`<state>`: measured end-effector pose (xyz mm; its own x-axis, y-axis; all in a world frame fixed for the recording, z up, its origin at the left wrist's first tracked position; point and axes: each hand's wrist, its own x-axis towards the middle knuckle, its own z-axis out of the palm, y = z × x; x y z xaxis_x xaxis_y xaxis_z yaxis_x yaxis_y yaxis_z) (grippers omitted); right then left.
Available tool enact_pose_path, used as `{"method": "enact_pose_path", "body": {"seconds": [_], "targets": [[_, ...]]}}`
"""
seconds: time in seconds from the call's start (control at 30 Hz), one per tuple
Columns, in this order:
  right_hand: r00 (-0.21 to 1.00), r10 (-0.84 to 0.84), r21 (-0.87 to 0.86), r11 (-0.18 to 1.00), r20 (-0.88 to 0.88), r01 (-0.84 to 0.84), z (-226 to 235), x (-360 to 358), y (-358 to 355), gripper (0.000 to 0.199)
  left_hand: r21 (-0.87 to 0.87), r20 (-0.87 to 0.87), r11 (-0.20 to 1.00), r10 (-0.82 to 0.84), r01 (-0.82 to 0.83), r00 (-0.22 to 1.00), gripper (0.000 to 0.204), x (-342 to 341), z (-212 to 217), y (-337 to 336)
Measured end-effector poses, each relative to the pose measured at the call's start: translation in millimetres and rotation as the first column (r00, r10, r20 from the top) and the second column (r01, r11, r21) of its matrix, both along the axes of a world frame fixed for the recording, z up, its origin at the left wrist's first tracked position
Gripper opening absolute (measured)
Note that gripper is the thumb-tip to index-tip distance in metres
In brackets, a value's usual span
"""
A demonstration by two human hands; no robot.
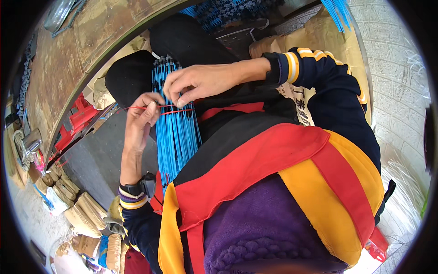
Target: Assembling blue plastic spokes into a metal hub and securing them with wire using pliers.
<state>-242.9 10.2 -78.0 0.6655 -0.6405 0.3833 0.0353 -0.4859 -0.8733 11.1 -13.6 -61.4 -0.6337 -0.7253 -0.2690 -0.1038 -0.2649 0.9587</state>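
Item: bundle of blue rods [175, 123], thin, many, laid lengthwise across the person's dark-clad lap; upper ends dark-tipped, lower ends hidden behind a red and yellow vest [292, 160].

Binding: red string [175, 111], wound once across the bundle about a third of the way down, one loose end running out to the left.

Left hand [141, 121]: at the bundle's left edge, thumb and forefinger pressed together on the string. Dark wristband [137, 187] on the forearm below.

Right hand [200, 82]: reaches in from the right over the bundle, fingertips closed down on the rods and string at the wrap; whether it pinches the string or only presses it flat is hard to make out.

Packages: row of tan paper-wrapped bundles [84, 212], bottom left on the floor, blocky, some with blue and white wrapping among them. Large tan sack [319, 32] behind the right sleeve, with a pale label panel of dark print partly covered by the arm.

Further stock: more blue rods [219, 11] at top centre and another sheaf [337, 11] at top right, both cut off by the frame.

Surroundings: worn brown bench [59, 68] along the upper left; red plastic frame [80, 116] beneath it, partly hidden. Pale strands [401, 182] at the right rim, blurred.
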Motion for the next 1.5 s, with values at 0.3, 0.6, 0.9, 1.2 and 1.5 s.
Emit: {"method": "enact_pose_path", "body": {"seconds": [0.3,0.6,0.9,1.2,1.5], "targets": [[0.934,-0.132,0.913,0.294,0.332,-0.284,11.8,11.5,22.9,0.024,0.275,-0.051,0.940,-0.197,0.203,0.979,0.029,-0.6,6.5,-7.2],[0.983,0.180,0.800,0.594,-0.035,-0.080,-3.1,23.6,-10.3,0.022,0.029,0.156,0.984,-0.179,0.176,0.971,0.028,-3.6,10.7,-7.1],[0.976,0.026,0.933,0.290,0.215,-0.213,-12.7,-11.0,20.6,0.021,0.350,-0.184,0.935,0.010,0.056,0.983,0.023,-5.0,-6.0,-6.1],[0.981,0.038,0.891,0.414,0.188,-0.187,4.1,-9.5,30.8,0.018,0.129,0.254,0.976,-0.201,0.173,0.946,0.020,-25.9,4.5,-8.3],[0.983,-0.179,0.647,0.745,-0.043,0.163,39.4,7.0,1.7,0.016,-0.016,0.209,1.000,-0.016,0.020,0.978,0.007,-29.2,12.3,14.0]]}}
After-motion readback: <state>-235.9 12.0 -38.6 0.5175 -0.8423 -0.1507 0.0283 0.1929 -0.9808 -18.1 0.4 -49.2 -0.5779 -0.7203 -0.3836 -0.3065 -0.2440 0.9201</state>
